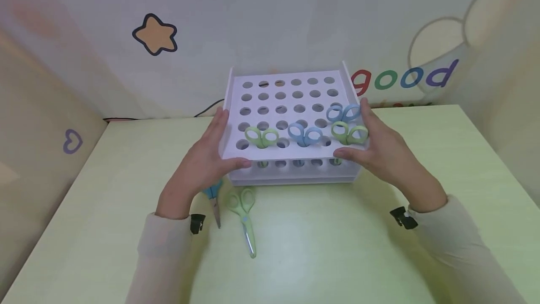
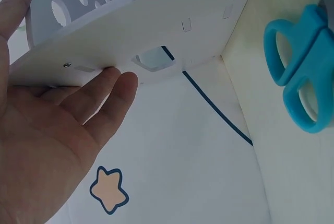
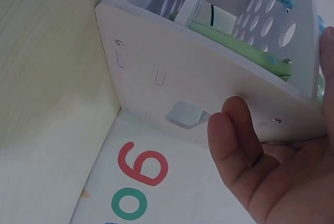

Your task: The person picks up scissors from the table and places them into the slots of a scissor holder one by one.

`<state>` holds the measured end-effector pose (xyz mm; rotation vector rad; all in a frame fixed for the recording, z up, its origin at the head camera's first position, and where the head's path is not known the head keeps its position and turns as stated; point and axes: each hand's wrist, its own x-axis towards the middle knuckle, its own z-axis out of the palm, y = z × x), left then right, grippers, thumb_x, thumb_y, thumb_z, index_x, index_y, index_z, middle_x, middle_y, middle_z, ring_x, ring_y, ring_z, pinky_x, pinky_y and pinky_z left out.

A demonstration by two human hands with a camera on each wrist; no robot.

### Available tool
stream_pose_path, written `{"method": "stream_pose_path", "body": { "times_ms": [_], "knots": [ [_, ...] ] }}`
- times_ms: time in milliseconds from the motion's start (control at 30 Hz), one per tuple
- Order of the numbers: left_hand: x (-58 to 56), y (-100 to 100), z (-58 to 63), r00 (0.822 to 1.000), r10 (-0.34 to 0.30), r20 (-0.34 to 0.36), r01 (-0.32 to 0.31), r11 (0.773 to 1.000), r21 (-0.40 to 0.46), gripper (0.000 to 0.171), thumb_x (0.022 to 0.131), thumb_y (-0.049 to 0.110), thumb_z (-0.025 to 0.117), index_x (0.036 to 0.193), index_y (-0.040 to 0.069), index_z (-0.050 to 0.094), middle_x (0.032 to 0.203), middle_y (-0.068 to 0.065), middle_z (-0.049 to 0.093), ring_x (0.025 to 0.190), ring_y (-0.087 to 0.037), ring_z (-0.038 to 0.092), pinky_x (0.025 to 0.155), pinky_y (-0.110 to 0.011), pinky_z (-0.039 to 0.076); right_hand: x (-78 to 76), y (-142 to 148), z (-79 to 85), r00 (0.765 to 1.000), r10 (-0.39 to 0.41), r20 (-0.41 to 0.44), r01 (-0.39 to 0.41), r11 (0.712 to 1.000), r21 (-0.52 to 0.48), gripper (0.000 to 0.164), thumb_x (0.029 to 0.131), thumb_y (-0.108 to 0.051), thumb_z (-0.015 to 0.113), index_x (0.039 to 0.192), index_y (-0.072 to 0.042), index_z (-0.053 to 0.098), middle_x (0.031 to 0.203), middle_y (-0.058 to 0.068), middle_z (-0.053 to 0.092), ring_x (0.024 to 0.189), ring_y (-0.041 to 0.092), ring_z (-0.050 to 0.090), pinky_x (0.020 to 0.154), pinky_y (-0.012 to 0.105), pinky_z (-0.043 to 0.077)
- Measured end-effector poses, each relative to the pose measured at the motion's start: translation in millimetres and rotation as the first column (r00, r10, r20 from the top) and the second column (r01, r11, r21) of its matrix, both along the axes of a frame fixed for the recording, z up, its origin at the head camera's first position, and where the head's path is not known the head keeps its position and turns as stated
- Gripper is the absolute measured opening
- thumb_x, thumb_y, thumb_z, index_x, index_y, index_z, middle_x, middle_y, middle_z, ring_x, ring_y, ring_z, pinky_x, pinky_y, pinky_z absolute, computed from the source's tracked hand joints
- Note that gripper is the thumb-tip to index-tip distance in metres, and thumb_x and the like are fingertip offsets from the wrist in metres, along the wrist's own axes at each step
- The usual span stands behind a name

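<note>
Left grip (image 1: pixel 200 156) and right grip (image 1: pixel 377 149) are pinching the white rack (image 1: pixel 289 102) from its two sides, thumbs over its front edge.
The rack is standing on the bench (image 1: pixel 316 238) near the wall (image 1: pixel 253 13), carrying scissors handles-up: front-left green scissors (image 1: pixel 262 142), mid-front blue scissors (image 1: pixel 304 139), and right-end blue scissors (image 1: pixel 343 118) crowding right-end green scissors (image 1: pixel 347 139) at its front-right corner. With that weight lining its front, uneven pulling could be tipping it forward; the right thumb, sitting just below the green handles, could be knocking them loose. Off the rack's front-left, loose teal scissors (image 1: pixel 213 191) and loose green scissors (image 1: pixel 246 219) are lying on the bench, where sliding the rack forward could be shoving or trapping them.
</note>
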<state>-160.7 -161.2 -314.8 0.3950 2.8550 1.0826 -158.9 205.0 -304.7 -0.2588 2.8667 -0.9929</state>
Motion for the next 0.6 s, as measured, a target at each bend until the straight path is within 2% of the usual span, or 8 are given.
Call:
{"method": "stream_pose_path", "body": {
  "times_ms": [233,300,367,433,500,600],
  "knots": [
    [2.9,-4,-2.7,1.000,0.008,0.030,-0.009,1.000,0.026,0.112,0.084,0.042,0.083,0.163,0.033,0.004,0.166,0.018,-0.008,0.151,-0.027,0.017,0.113,-0.054,0.029,-2.2,-3,-2.1,1.000,0.003,0.026,-0.003,1.000,0.001,0.134,0.078,-0.048,0.086,0.159,-0.022,-0.018,0.165,0.013,0.020,0.130,0.037,0.039,0.106,0.058,0.036],
    [6.2,-7,-4.2,0.999,0.015,0.042,-0.019,0.996,0.083,0.107,0.085,0.042,0.082,0.163,0.035,0.009,0.167,0.016,0.000,0.149,-0.028,0.022,0.113,-0.054,0.030,-1.9,-3,-1.8,1.000,0.008,0.016,-0.008,1.000,0.013,0.134,0.078,-0.048,0.086,0.160,-0.020,-0.016,0.164,0.015,0.023,0.127,0.037,0.041,0.104,0.057,0.038],
    [10.2,-11,-4.7,0.999,0.022,0.031,-0.027,0.982,0.185,0.098,0.088,0.037,0.081,0.163,0.031,0.018,0.167,0.009,0.014,0.148,-0.026,0.026,0.114,-0.052,0.030,-1.2,-2,-1.3,1.000,0.009,0.008,-0.010,1.000,0.022,0.134,0.078,-0.049,0.086,0.161,-0.018,-0.015,0.163,0.015,0.026,0.126,0.037,0.042,0.103,0.057,0.038],
    [14.7,-18,-4.2,0.999,0.041,0.019,-0.045,0.946,0.322,0.086,0.091,0.029,0.079,0.161,0.025,0.029,0.163,0.004,0.029,0.143,-0.024,0.035,0.112,-0.045,0.034,-0.7,-2,-0.9,1.000,0.008,0.001,-0.008,1.000,0.027,0.134,0.078,-0.049,0.086,0.161,-0.017,-0.014,0.162,0.016,0.028,0.125,0.037,0.043,0.103,0.057,0.039],
    [19.4,-26,-3.8,0.997,0.078,0.009,-0.074,0.892,0.446,0.072,0.094,0.021,0.075,0.156,0.016,0.041,0.155,0.000,0.043,0.136,-0.022,0.043,0.108,-0.037,0.040,-0.3,-2,-0.6,1.000,0.006,-0.002,-0.006,1.000,0.025,0.134,0.078,-0.050,0.086,0.161,-0.017,-0.013,0.161,0.016,0.028,0.125,0.037,0.043,0.102,0.058,0.039],
    [26.3,-40,-6.6,0.988,0.147,0.052,-0.151,0.816,0.558,0.053,0.097,0.018,0.071,0.146,0.007,0.054,0.143,0.001,0.058,0.124,-0.017,0.052,0.100,-0.026,0.045,-0.3,-2,-1.1,1.000,0.007,-0.008,-0.007,1.000,0.020,0.135,0.076,-0.055,0.085,0.161,-0.017,-0.012,0.160,0.016,0.031,0.124,0.037,0.044,0.101,0.057,0.040]
  ]
}}
